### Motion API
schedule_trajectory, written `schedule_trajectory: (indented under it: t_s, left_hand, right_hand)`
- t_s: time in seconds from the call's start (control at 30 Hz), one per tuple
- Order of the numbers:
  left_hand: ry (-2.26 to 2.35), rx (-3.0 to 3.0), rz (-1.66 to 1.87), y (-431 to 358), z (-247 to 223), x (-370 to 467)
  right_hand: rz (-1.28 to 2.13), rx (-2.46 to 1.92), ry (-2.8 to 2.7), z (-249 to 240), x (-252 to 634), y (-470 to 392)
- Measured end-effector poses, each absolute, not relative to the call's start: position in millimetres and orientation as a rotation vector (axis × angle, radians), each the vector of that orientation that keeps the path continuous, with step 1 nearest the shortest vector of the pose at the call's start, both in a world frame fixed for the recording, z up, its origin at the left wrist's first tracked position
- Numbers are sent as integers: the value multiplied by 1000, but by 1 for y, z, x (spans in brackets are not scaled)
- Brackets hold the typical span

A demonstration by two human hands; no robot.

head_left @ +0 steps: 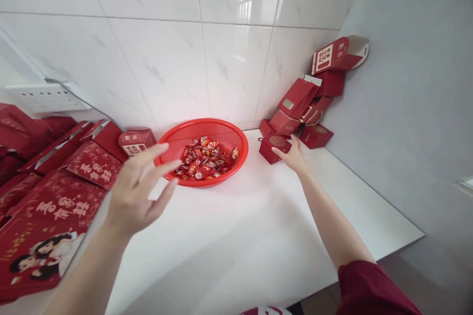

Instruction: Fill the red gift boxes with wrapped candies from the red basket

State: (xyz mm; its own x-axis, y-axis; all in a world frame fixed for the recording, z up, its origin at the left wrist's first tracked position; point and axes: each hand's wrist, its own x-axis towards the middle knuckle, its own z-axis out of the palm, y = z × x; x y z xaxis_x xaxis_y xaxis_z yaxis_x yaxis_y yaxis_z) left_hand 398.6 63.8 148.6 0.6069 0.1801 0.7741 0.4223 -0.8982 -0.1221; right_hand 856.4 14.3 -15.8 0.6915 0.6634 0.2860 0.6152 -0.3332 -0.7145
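My left hand (138,192) is raised over the white table, fingers spread and holding nothing. Its fingertips overlap the left rim of a red plastic basket (242,157) in view. Inside the basket lie many small red-wrapped candies (207,160). My right hand (294,156) reaches to the back right, at the right end of a small dark red gift box (271,150) with a round gold emblem. Thumb and fingers are apart there, the thumb in front of the box; whether they press on it is hard to see.
More red gift boxes (299,98) are heaped in the corner against the grey side panel (388,108). At left stand several red printed bags (59,206), with another small red box (136,140) beside the basket. A white power strip (48,97) with a cable is behind them.
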Motion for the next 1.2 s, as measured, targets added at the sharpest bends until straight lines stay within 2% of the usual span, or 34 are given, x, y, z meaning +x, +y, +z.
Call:
schedule_trajectory:
  t_s: [0.17, 0.33, 0.47, 0.63, 0.8, 0.97, 1.1, 1.2]
  left_hand:
    - [-366, -2730, -964, 38, 134, 380]
    - [-469, -2897, -1018, 31, 131, 359]
    - [-700, -3038, -1120, 27, 130, 354]
    - [-1136, -3435, -1124, 22, 123, 369]
    - [-981, -3744, -1258, 19, 123, 382]
    - [-1230, -3735, -1384, 18, 134, 384]
    - [-1547, -3498, -1227, 18, 128, 379]
    - [-1742, -3198, -966, 18, 113, 369]
  right_hand:
    - [100, -2102, -930, -20, 857, 19]
    - [-73, -2046, -919, 7, 859, -9]
    - [-304, -1671, -1022, 63, 833, -51]
    - [-313, -1141, -1723, 117, 742, -86]
    - [-551, -866, -2148, 105, 673, -88]
    - [-449, -871, -2281, 87, 651, -85]
    - [-561, -795, -2376, 70, 638, -86]
    - [-527, -800, -2502, 51, 635, -88]
